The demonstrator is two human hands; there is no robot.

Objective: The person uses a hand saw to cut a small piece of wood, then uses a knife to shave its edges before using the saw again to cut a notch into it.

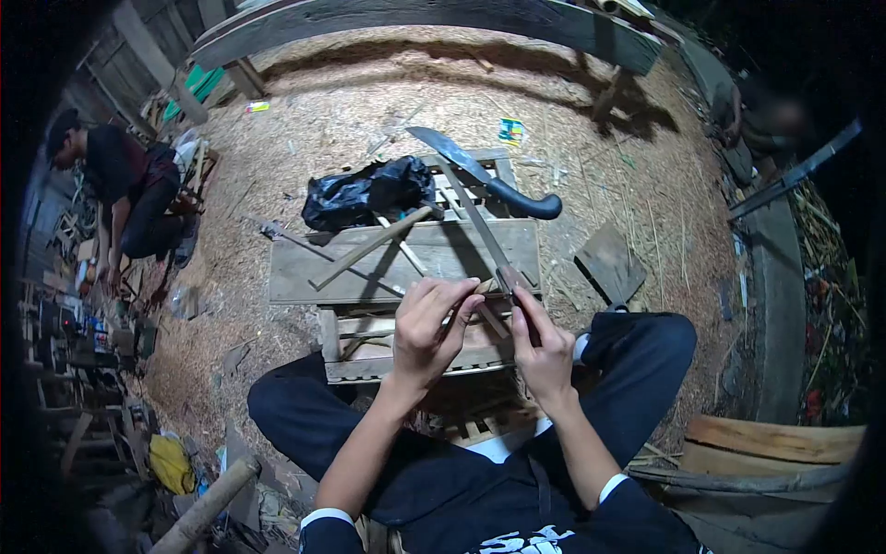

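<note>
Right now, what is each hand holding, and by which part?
Right hand: a long thin tool, by the end nearest the body. Left hand: a small tan piece, which part is unclear.

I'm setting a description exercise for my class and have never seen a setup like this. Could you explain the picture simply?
There is no machine here. A person is working bare-handed, and the only picture comes from a camera worn on their head, looking forward and down.

The left hand pinches a small, pale-brown piece, too small to identify. The right hand grips the near end of a long, narrow, dark tool.

In front stands a low, grey-brown wooden bench. On it lie a crumpled, shiny black plastic bag, a straight, brown wooden stick and a large knife with a grey blade and curved black handle.

At the picture's left, another person crouches.
</note>
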